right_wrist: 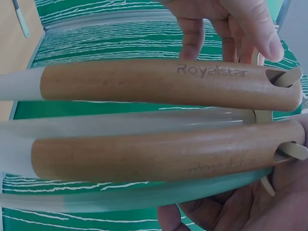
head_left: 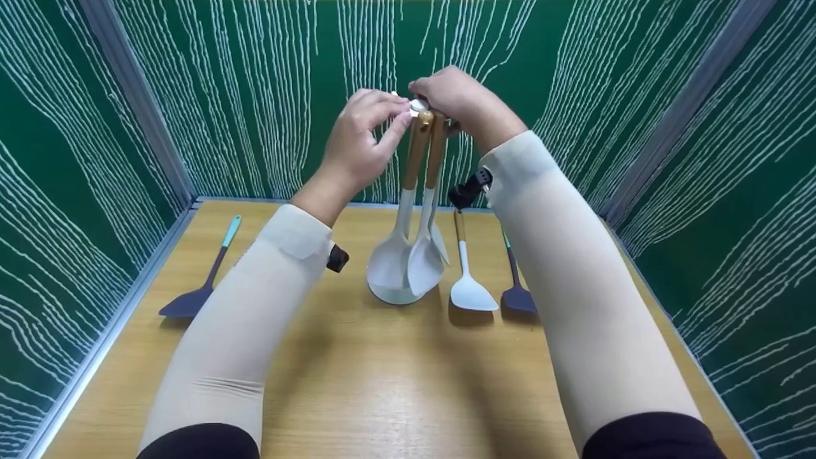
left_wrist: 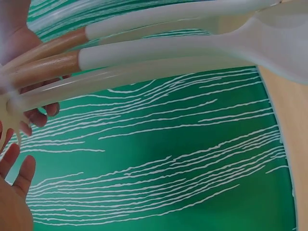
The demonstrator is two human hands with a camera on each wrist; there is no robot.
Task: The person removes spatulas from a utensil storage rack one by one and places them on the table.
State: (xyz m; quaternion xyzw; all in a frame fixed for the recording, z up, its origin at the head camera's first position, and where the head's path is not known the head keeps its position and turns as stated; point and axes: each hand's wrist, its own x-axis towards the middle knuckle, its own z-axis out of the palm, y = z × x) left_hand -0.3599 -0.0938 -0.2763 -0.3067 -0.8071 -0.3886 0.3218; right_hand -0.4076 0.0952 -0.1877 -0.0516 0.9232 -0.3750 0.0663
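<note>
Several kitchen utensils hang upright in a cluster from a white hook holder (head_left: 417,105). In front are a white ladle (head_left: 387,264) and a white spoon (head_left: 426,266), both with wooden handles (right_wrist: 144,84). My left hand (head_left: 360,131) pinches the holder's hooks between thumb and fingers. On the other side my right hand (head_left: 462,99) reaches over the top, its fingers curled behind the handles around a pale green-handled utensil (right_wrist: 226,186); its grip is partly hidden. Hooks pass through the holes of the two wooden handles. A pale pole (left_wrist: 120,79) runs down from the holder.
On the wooden table (head_left: 357,382) lie a white turner (head_left: 472,293) with a wooden handle, a dark turner (head_left: 519,298) partly behind the right forearm, and another dark turner (head_left: 191,301) at the left. Green walls (head_left: 255,95) with white lines enclose the table.
</note>
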